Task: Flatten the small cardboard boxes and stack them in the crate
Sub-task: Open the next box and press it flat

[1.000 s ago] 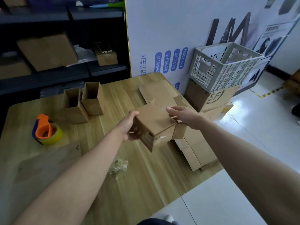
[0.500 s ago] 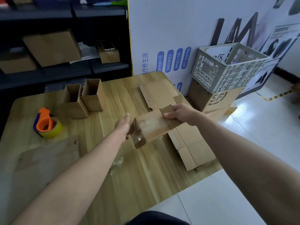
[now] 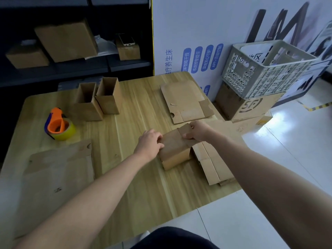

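A small brown cardboard box (image 3: 175,150) rests on the wooden table (image 3: 136,187) at its middle right, partly collapsed. My left hand (image 3: 150,142) grips its left end with curled fingers. My right hand (image 3: 196,131) pinches the flap at its far right end. Two more small boxes (image 3: 99,100) stand open and upright at the back left of the table. One flattened box (image 3: 185,101) lies at the back right, and others (image 3: 213,162) lie by the right edge under the held box. The grey plastic crate (image 3: 265,69) sits on a large carton (image 3: 251,105) off the table's right side.
An orange tape dispenser with yellow tape (image 3: 60,125) lies at the table's left. A large flat cardboard sheet (image 3: 55,175) covers the near left corner. Dark shelves (image 3: 71,69) with boxes and a phone stand behind; a white printed panel (image 3: 197,33) backs the crate.
The held box has come down from mid-air onto the table and is squashed lower. My left hand has moved onto its left end, my right hand onto the far flap.
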{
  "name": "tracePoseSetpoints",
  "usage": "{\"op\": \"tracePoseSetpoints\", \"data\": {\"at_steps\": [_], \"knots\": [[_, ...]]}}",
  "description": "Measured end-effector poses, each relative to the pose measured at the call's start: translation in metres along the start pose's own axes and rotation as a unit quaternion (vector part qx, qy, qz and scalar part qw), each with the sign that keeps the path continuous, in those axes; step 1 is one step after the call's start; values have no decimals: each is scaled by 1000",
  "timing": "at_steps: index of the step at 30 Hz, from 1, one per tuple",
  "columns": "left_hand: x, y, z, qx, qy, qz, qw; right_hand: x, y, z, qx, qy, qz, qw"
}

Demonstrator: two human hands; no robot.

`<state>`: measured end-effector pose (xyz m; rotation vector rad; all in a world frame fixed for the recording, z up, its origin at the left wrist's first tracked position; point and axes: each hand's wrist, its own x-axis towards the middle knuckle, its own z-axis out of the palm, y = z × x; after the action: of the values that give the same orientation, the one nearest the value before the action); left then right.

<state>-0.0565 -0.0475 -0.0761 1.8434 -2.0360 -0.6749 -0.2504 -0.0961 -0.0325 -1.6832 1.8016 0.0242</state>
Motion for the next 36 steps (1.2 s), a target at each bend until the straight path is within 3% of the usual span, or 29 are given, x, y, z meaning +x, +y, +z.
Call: {"op": "tracePoseSetpoints", "data": {"at_steps": [6,11,26,36], "knots": [[4,17,6,12,7,-17,1000,2,7,4,-183,-57,-126,973],[7,31,5,48,-7,-38,998,10,11,7,-232,-80,-131,960],[4,46,13,139,19,-78,987,22,12,11,-211,-64,-139,965],[11,37,1,52,-43,-95,993,20,7,13,-243,-61,-133,959]]}}
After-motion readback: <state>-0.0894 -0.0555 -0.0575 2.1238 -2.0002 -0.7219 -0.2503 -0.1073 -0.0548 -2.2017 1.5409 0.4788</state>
